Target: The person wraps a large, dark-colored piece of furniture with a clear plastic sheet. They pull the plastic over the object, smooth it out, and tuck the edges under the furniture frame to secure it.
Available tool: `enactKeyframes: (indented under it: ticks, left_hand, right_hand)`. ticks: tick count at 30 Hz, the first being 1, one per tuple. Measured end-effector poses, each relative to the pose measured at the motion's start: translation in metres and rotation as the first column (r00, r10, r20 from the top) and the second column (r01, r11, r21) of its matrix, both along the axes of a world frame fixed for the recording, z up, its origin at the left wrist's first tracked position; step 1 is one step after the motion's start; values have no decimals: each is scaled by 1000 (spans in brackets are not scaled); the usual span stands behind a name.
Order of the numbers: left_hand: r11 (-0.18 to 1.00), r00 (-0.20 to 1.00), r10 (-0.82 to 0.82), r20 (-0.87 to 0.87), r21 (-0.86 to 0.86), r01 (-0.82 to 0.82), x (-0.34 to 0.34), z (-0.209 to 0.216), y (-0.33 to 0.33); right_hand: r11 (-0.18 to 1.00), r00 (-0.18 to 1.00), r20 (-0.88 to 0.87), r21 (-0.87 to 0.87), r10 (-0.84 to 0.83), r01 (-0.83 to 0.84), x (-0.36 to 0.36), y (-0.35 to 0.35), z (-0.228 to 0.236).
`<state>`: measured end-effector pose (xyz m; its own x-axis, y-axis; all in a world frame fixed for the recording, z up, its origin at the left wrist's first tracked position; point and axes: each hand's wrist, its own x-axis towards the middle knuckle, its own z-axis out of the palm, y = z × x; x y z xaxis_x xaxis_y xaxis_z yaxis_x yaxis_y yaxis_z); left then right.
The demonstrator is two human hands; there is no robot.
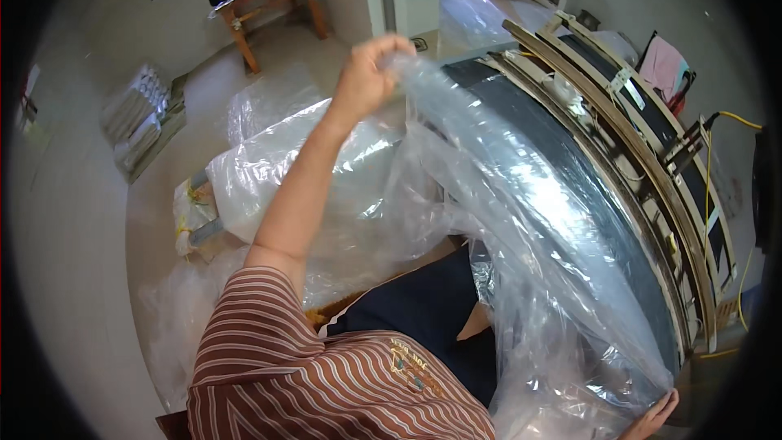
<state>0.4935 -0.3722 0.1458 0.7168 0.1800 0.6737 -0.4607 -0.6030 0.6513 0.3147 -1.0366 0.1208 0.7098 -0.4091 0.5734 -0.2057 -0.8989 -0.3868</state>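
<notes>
A wide sheet of clear plastic film (521,220) stretches between my two hands and drapes over a dark, smooth work surface (481,81). My left hand (371,73), arm reached far out, is closed on the film's far left corner; the fingertips are slightly blurred. At the near right, my right hand (656,417) pinches the film's other end by the edge of the surface, its lower part cut off by the picture's border. Loose folds of film hang down toward my lap.
Left of my legs lies a large roll wrapped in clear plastic (285,163). A long machine frame with wooden rails (619,98) runs along the right. Farther off are a wooden table (261,8), stacked wrapped rolls (142,114), a pink cloth (664,65) and yellow cables (737,120).
</notes>
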Motion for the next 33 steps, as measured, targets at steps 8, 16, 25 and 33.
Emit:
enactKeyframes:
  ticks: [8, 16, 25, 33]
  left_hand:
    - [890, 899, -366, -241, -374, 262, 98, -31, -14]
    - [916, 338, -157, -928, -10, 400, 67, -158, -3]
    - [992, 938, -61, -341, 80, 93, 133, -130, -40]
    - [987, 778, -89, -622, 48, 152, 141, -138, -66]
  right_hand:
    - [867, 973, -145, 491, 181, -88, 37, -123, -74]
    - [951, 942, -327, 308, 78, 28, 41, -140, -104]
    - [998, 926, -373, -36, -54, 43, 59, -131, -118]
    - [997, 929, -370, 67, -12, 40, 64, -126, -118]
